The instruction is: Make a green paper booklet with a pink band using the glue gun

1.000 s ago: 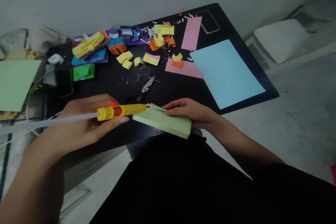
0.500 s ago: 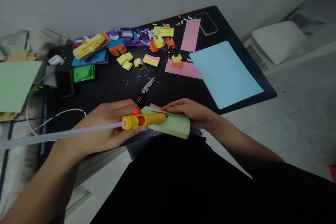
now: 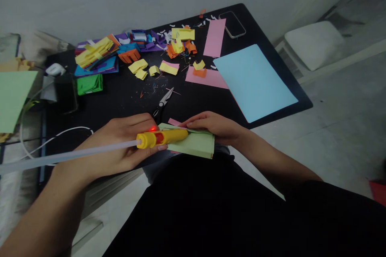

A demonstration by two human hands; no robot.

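1. Green folded paper is lying at the near edge of the black worktop, right between the two hands, with a pink layer peeking out at its 11 o'clock corner.
2. Right hand is sitting at 1 o'clock from the paper, its fingers pressing flat on the top fold and holding it down.
3. Left hand is at 9 o'clock from the paper, curling closed around a yellow glue pen with a red light glowing on its body.
4. Pen's tip is pointing toward 3 o'clock and touching the paper's top edge just beside the right fingertips; a clear glue stick is trailing out of its back toward 9 o'clock.
5. Scissors are lying at 11 o'clock from the paper, near the left hand's knuckles.
6. Blue sheet is resting at 2 o'clock, well apart, with pink strips beside it.
7. Coloured paper scraps are crowding the far side at 11 o'clock, and a phone is lying at the far 1 o'clock corner.
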